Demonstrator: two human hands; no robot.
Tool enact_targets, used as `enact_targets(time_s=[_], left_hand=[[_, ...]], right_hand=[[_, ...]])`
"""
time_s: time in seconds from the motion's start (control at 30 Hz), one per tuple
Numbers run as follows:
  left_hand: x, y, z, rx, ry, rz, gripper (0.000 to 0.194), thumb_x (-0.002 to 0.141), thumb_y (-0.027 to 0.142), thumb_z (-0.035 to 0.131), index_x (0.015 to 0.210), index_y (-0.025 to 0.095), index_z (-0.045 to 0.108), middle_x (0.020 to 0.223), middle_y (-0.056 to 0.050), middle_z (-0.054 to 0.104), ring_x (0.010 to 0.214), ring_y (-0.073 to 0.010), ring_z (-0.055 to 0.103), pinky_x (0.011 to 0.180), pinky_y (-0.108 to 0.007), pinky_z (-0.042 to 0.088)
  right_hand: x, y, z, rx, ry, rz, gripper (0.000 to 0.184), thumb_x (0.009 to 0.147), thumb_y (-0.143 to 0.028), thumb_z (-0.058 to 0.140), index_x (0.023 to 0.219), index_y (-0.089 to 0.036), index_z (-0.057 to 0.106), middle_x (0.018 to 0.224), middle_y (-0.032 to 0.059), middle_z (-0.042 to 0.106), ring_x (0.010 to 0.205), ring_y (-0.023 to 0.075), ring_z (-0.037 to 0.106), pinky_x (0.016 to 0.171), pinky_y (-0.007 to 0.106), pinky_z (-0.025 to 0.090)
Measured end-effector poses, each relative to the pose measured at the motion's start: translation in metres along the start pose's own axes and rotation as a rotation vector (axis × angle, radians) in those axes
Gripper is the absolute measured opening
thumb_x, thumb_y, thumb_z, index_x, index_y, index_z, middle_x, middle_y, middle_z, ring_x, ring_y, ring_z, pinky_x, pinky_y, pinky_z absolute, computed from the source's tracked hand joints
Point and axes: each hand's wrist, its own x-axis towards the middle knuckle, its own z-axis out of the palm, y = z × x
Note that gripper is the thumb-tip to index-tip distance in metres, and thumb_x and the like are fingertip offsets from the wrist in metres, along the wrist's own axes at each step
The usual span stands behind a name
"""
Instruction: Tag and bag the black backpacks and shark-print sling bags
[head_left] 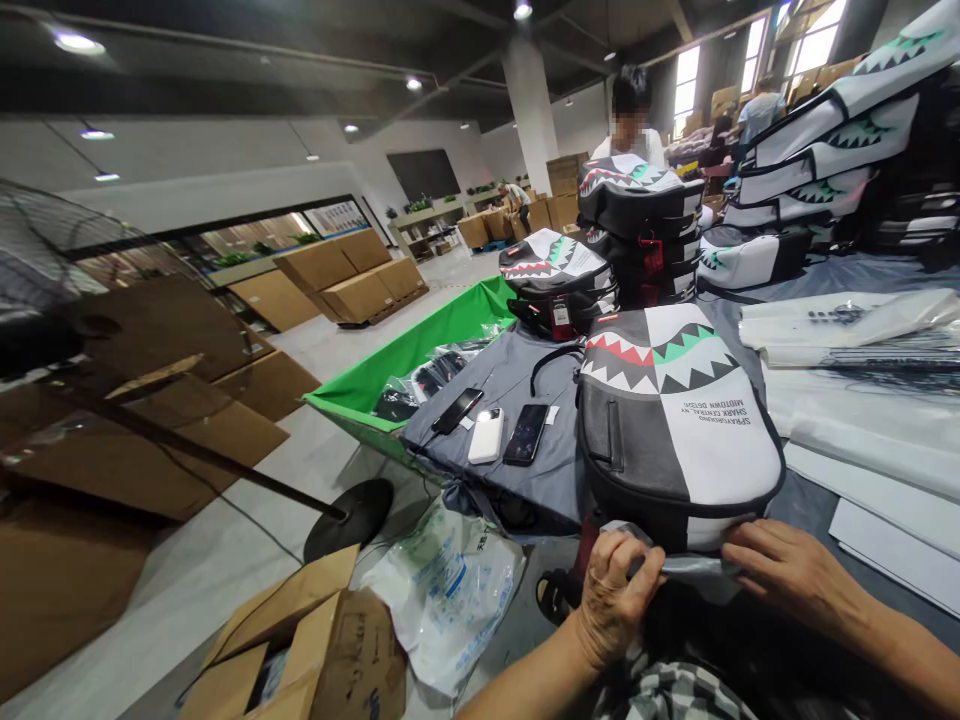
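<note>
A black, grey and white backpack (679,420) with a shark-mouth print lies on the table in front of me, its lettering upside down from here. Along its near edge runs a strip of transparent plastic bag (697,567). My left hand (619,580) pinches the plastic at the backpack's near left corner, fingers closed. At the near right corner, my right hand (784,570) has its fingers bent over the other end of the plastic, against the backpack's edge. How far the plastic reaches beneath the backpack is hidden.
Left of the backpack lie a white power bank (486,436) and two dark phones (526,434). Stacked backpacks (637,215) stand behind, plastic bags (862,400) at right. A green-lined bin (352,385), open carton (337,640) and fan stand (349,515) are at left. A co-worker (630,135) stands opposite.
</note>
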Motion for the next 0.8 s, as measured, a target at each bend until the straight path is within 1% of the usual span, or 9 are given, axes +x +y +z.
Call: enact_targets(time_s=[0.07, 0.13, 0.3, 0.37, 0.43, 0.53, 0.6, 0.7, 0.8], left_hand=[[-0.003, 0.001, 0.003, -0.022, -0.012, -0.031, 0.016, 0.098, 0.027, 0.056, 0.104, 0.017, 0.068, 0.094, -0.008, 0.063, 0.103, -0.0218, 0.059, 0.091, -0.038, 0.058], [-0.003, -0.005, 0.008, -0.031, -0.029, 0.020, 0.021, 0.099, 0.033, 0.055, 0.093, 0.016, 0.067, 0.091, -0.008, 0.062, 0.101, -0.0227, 0.060, 0.094, -0.040, 0.056], [0.010, -0.040, 0.012, -0.088, -0.205, 0.368, 0.032, 0.098, 0.045, 0.058, 0.084, 0.017, 0.063, 0.074, -0.002, 0.057, 0.076, -0.0166, 0.056, 0.077, -0.031, 0.050], [0.020, -0.052, 0.008, -0.116, -0.305, 0.470, 0.033, 0.100, 0.046, 0.056, 0.083, 0.018, 0.062, 0.072, 0.000, 0.056, 0.071, -0.0146, 0.053, 0.070, -0.029, 0.045], [0.033, -0.058, -0.001, -0.122, -0.428, 0.526, 0.025, 0.100, 0.038, 0.057, 0.087, 0.018, 0.061, 0.075, 0.001, 0.056, 0.071, -0.0138, 0.053, 0.069, -0.028, 0.042], [0.060, -0.060, -0.018, -0.094, -0.600, 0.551, 0.008, 0.096, 0.023, 0.065, 0.096, 0.017, 0.061, 0.082, 0.000, 0.059, 0.077, -0.0141, 0.054, 0.071, -0.028, 0.040], [0.081, -0.058, -0.030, -0.066, -0.661, 0.537, 0.015, 0.094, 0.028, 0.069, 0.096, 0.016, 0.060, 0.085, -0.001, 0.059, 0.080, -0.0151, 0.055, 0.071, -0.028, 0.040], [0.118, -0.053, -0.048, -0.010, -0.649, 0.492, 0.036, 0.092, 0.051, 0.067, 0.093, 0.017, 0.057, 0.086, -0.002, 0.057, 0.082, -0.0181, 0.054, 0.071, -0.031, 0.039], [0.157, -0.049, -0.062, 0.025, -0.498, 0.450, 0.046, 0.095, 0.063, 0.053, 0.088, 0.017, 0.054, 0.081, -0.002, 0.054, 0.081, -0.0199, 0.052, 0.070, -0.033, 0.039]], right_hand=[[-0.001, 0.002, -0.002, 0.031, -0.036, 0.009, 0.018, 0.095, -0.012, 0.046, 0.098, -0.023, 0.059, 0.081, 0.0004, 0.065, 0.066, 0.0141, 0.057, 0.063, 0.026, 0.043], [0.002, 0.001, -0.003, 0.056, -0.092, 0.017, 0.019, 0.095, -0.011, 0.044, 0.092, -0.024, 0.058, 0.078, -0.0011, 0.064, 0.064, 0.0140, 0.057, 0.061, 0.028, 0.040], [0.011, -0.004, -0.002, -0.018, -0.137, 0.031, 0.022, 0.098, -0.028, 0.049, 0.077, -0.024, 0.052, 0.067, -0.0015, 0.059, 0.057, 0.0168, 0.054, 0.058, 0.032, 0.038], [0.012, -0.005, 0.001, -0.044, -0.131, 0.038, 0.022, 0.097, -0.027, 0.051, 0.075, -0.024, 0.051, 0.065, -0.0022, 0.058, 0.055, 0.0167, 0.052, 0.057, 0.032, 0.036], [0.013, -0.004, 0.001, -0.021, -0.165, 0.032, 0.017, 0.092, -0.020, 0.054, 0.076, -0.024, 0.050, 0.066, -0.0024, 0.059, 0.056, 0.0166, 0.054, 0.058, 0.032, 0.037], [0.018, 0.004, -0.007, 0.036, -0.213, 0.020, 0.014, 0.080, -0.015, 0.059, 0.077, -0.025, 0.050, 0.068, -0.0029, 0.061, 0.059, 0.0175, 0.058, 0.059, 0.033, 0.038], [0.028, 0.014, -0.019, 0.073, -0.229, 0.032, 0.015, 0.076, -0.018, 0.064, 0.079, -0.025, 0.051, 0.070, -0.0024, 0.063, 0.061, 0.0186, 0.059, 0.059, 0.033, 0.038], [0.050, 0.030, -0.045, 0.089, -0.168, 0.034, 0.014, 0.078, -0.024, 0.065, 0.082, -0.026, 0.052, 0.075, 0.0002, 0.065, 0.064, 0.0196, 0.060, 0.060, 0.033, 0.038], [0.072, 0.042, -0.071, 0.003, 0.015, 0.006, 0.009, 0.087, -0.024, 0.056, 0.081, -0.026, 0.048, 0.072, 0.0013, 0.063, 0.063, 0.0198, 0.056, 0.060, 0.034, 0.036]])
